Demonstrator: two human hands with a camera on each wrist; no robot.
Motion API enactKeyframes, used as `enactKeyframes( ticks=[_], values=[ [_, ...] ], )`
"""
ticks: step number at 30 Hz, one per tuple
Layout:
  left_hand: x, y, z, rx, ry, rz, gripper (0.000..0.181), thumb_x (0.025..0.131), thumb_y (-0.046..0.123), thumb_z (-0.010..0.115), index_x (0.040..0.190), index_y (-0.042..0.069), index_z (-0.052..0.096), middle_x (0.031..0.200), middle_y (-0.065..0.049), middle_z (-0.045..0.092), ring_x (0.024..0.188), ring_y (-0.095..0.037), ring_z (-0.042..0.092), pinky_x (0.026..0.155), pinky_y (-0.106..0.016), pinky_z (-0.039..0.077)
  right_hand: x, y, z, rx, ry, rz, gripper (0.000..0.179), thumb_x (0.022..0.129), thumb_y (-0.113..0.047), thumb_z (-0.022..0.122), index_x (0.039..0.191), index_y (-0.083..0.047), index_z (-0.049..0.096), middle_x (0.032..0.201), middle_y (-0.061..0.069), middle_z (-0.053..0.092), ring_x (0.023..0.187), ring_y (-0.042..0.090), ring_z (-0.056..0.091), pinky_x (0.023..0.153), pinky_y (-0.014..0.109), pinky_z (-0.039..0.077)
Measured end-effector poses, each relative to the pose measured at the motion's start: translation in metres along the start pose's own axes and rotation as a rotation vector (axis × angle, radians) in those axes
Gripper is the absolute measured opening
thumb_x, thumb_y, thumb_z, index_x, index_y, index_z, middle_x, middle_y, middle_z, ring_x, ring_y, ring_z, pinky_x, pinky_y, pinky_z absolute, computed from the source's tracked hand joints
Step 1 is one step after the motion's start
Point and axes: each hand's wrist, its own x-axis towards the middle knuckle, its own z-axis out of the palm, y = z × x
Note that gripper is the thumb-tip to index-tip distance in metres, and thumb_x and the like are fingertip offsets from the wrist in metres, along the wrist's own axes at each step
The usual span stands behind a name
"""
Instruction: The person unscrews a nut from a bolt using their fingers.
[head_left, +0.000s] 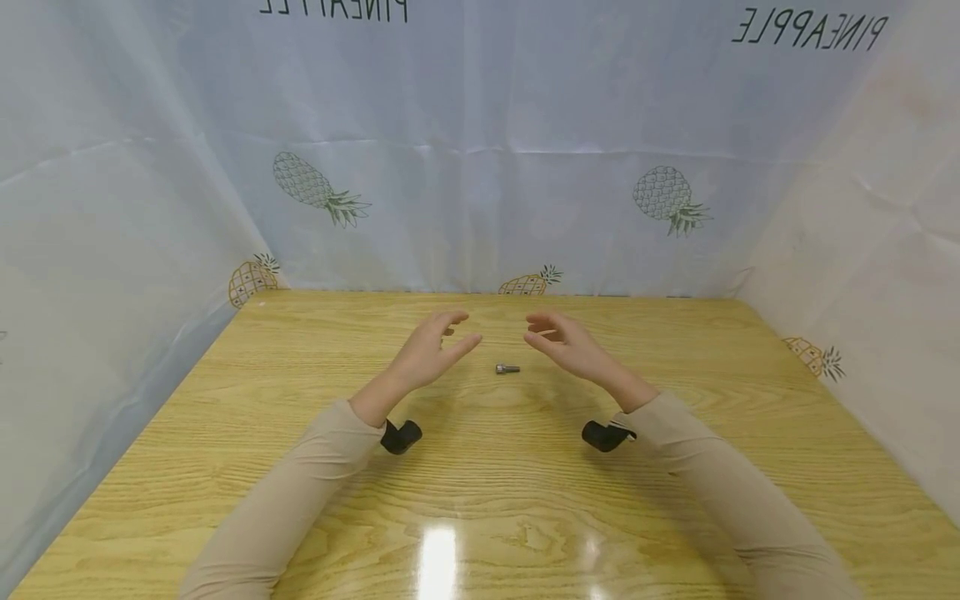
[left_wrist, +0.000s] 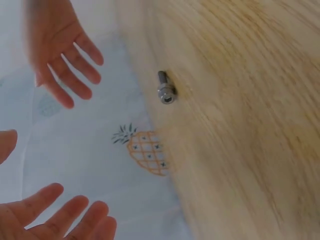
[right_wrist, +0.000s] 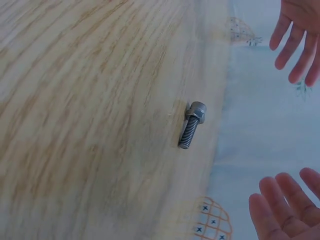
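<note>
A small metal socket-head bolt [head_left: 507,368] lies on its side on the wooden table, between the two hands and a little nearer the person. What looks like a nut [right_wrist: 194,116] sits on its thread, up against the head; the right wrist view shows the bare thread below it. My left hand [head_left: 429,350] hovers left of the bolt, fingers relaxed, thumb apart, holding nothing. Opposite it, my right hand [head_left: 566,343] is raised on the other side with loosely bent fingers and an empty palm. Neither hand touches the bolt or the table.
The wood-grain table [head_left: 480,483] reaches back to a pale curtain [head_left: 465,217] printed with pineapples, which also hangs along both sides. A black wrist device [head_left: 402,437] sits under the left cuff, another black device [head_left: 606,435] under the right.
</note>
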Motion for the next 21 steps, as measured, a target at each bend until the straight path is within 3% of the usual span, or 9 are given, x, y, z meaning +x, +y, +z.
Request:
enactKeyframes(
  ticks=[5, 12, 21],
  values=[
    [0.005, -0.005, 0.006, -0.074, -0.017, -0.009, 0.054, 0.094, 0.04, 0.053, 0.138, 0.01, 0.044, 0.138, -0.014, 0.048, 0.118, -0.033, 0.054, 0.093, -0.045, 0.05, 0.004, 0.006, 0.002, 0.06, -0.032, 0.01, 0.047, 0.097, -0.029, 0.05, 0.135, -0.002, 0.044, 0.132, 0.023, 0.05, 0.113, 0.039, 0.057, 0.091, 0.045, 0.051],
    [0.012, -0.011, 0.013, -0.157, 0.018, -0.057, 0.04, 0.093, 0.026, 0.058, 0.13, 0.009, 0.054, 0.126, -0.014, 0.057, 0.108, -0.03, 0.06, 0.083, -0.038, 0.055, 0.01, 0.013, 0.006, 0.224, -0.094, 0.107, 0.046, 0.097, -0.023, 0.052, 0.135, 0.001, 0.043, 0.125, 0.03, 0.051, 0.113, 0.042, 0.055, 0.095, 0.045, 0.05],
    [0.023, -0.017, 0.027, -0.239, 0.015, -0.064, 0.033, 0.089, 0.014, 0.063, 0.119, 0.0, 0.061, 0.119, -0.017, 0.062, 0.106, -0.03, 0.059, 0.09, -0.038, 0.051, 0.019, 0.022, 0.015, 0.209, -0.105, 0.162, 0.04, 0.093, -0.014, 0.056, 0.129, 0.005, 0.05, 0.121, 0.025, 0.056, 0.107, 0.032, 0.059, 0.089, 0.039, 0.054]
  ],
)
